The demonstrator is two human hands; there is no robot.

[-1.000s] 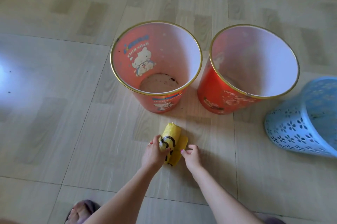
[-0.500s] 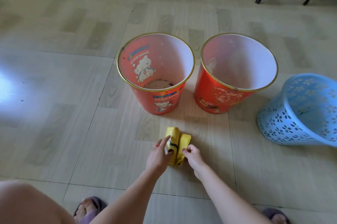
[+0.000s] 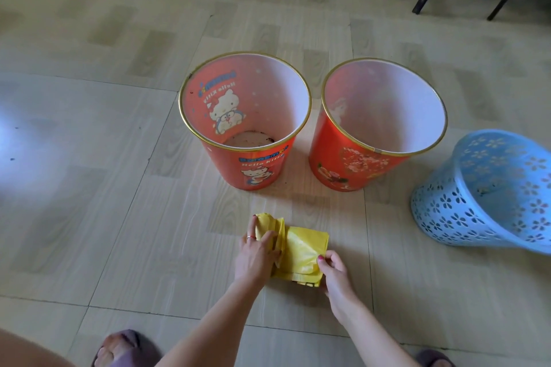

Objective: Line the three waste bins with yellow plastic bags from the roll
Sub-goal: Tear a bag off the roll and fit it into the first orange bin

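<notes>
Here we pin the roll of yellow bags (image 3: 269,231) to the tiled floor (image 3: 98,193) with the left hand (image 3: 258,250), fingers laid fairly flat over it, so that it stays put while the right hand (image 3: 334,272) pinches the free edge of the unrolled bag (image 3: 302,250) between thumb and fingertips. The 2 orange bins (image 3: 262,171) (image 3: 351,171) stand upright and unlined just beyond the roll; the blue perforated basket (image 3: 477,202) leans at the right, so all 3, we judge, remain to be lined.
</notes>
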